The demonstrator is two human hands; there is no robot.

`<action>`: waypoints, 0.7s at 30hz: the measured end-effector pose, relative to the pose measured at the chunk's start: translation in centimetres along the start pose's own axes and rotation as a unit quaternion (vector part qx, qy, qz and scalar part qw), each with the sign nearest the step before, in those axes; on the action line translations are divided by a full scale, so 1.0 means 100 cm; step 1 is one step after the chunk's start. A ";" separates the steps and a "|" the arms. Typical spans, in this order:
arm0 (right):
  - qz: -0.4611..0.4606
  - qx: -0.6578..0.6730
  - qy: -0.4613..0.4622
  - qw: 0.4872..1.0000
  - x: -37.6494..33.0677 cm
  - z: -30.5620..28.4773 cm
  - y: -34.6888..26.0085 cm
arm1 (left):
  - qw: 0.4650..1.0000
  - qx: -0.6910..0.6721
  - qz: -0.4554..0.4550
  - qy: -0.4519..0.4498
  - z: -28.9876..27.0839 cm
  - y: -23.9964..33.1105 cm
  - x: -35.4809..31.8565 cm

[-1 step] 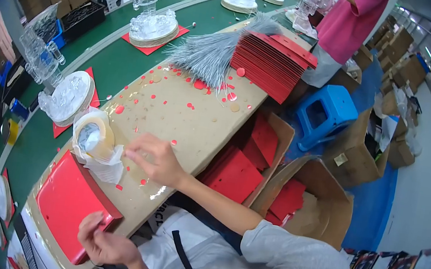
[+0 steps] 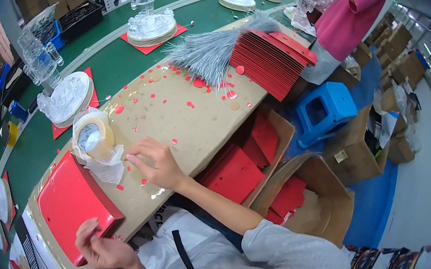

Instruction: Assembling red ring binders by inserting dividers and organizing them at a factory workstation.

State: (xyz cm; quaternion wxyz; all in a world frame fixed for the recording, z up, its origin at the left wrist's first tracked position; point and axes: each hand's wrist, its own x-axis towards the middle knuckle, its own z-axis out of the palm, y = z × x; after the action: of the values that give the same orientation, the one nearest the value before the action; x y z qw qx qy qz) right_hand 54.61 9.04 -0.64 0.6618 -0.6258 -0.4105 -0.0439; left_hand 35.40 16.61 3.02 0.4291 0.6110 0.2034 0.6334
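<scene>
My right hand (image 2: 155,164) hovers over the brown tabletop just right of a roll of clear tape (image 2: 98,137). Its thumb and forefinger come together in a pinch; anything between them is too small to make out. The roll stands in crumpled white wrapping (image 2: 109,168). Closer to me, my left hand (image 2: 103,248) has its fingers curled in at the near edge of a glossy red folded sheet (image 2: 73,208). What the left fingers hold, if anything, cannot be seen. Small red dots (image 2: 190,104) are scattered across the table.
A stack of red sheets (image 2: 267,59) stands beside a bundle of silvery strands (image 2: 201,58). Clear ornaments on round bases (image 2: 152,29) line the green conveyor (image 2: 108,56). Right of the table are cardboard boxes (image 2: 346,205), a blue stool (image 2: 332,109) and a person in pink (image 2: 346,26).
My right hand's fingers have drawn slightly closer together and the hand sits marginally lower. The left hand has shifted a trifle; the things on the table stay where they were.
</scene>
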 end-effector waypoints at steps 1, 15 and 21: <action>0.016 0.003 -0.013 1.000 -0.008 0.007 0.003 | 0.999 0.023 0.013 0.023 -0.012 -0.001 0.003; 0.076 -0.061 -0.041 0.994 -0.019 0.030 0.023 | 0.952 0.266 -0.005 0.152 -0.153 -0.022 0.023; 0.136 -0.071 -0.074 0.985 -0.018 0.023 0.008 | 0.954 0.213 -0.172 0.118 -0.173 -0.034 0.038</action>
State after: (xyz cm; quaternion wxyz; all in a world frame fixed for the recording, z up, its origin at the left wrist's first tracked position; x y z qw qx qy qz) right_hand 52.77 10.36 -2.63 0.5834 -0.7224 -0.3656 0.0643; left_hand 20.39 26.09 -0.32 0.3638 0.5650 0.4850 0.5596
